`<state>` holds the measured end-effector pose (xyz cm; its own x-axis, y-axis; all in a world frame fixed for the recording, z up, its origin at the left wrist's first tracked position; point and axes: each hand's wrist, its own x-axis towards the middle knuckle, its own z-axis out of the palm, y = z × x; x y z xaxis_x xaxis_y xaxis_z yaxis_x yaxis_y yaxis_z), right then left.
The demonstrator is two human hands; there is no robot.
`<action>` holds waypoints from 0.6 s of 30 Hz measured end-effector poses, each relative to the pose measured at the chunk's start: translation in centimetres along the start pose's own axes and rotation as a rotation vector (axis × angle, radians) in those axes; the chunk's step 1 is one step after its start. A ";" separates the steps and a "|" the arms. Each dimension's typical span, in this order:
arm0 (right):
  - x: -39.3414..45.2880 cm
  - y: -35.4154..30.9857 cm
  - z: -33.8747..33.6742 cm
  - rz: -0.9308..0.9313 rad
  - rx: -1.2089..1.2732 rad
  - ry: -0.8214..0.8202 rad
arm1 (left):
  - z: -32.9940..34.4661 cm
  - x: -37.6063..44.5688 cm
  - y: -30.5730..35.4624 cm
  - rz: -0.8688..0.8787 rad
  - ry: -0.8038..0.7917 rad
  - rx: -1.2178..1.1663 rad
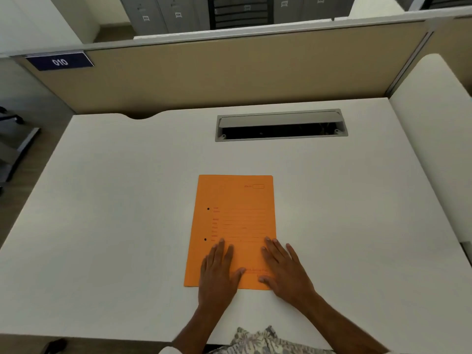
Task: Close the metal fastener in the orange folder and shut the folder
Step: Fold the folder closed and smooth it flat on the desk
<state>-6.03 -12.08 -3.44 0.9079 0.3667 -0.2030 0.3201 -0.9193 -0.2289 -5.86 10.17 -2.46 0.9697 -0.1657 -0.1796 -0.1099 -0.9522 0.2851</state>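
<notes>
The orange folder [233, 215] lies shut and flat on the white desk [102, 213], its printed cover facing up. Two small dark holes show near its left edge. The metal fastener is hidden inside. My left hand [219, 272] rests palm down on the folder's near left part, fingers spread. My right hand [283, 269] lies flat on the near right corner, partly over the desk. Neither hand holds anything.
A grey cable tray opening [281, 125] is set into the desk beyond the folder. A beige partition [229, 72] with a blue "010" sign [60, 62] stands behind the desk. A white side panel [434, 136] borders the right.
</notes>
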 end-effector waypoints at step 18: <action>17.0 -12.1 0.3 -0.020 0.040 -0.060 | -6.1 7.8 -18.3 -0.046 -0.020 -0.019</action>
<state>5.43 5.27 -4.42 0.8834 0.3938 -0.2540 0.3257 -0.9057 -0.2714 5.05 27.90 -3.37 0.9690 -0.1274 -0.2118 -0.0611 -0.9538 0.2941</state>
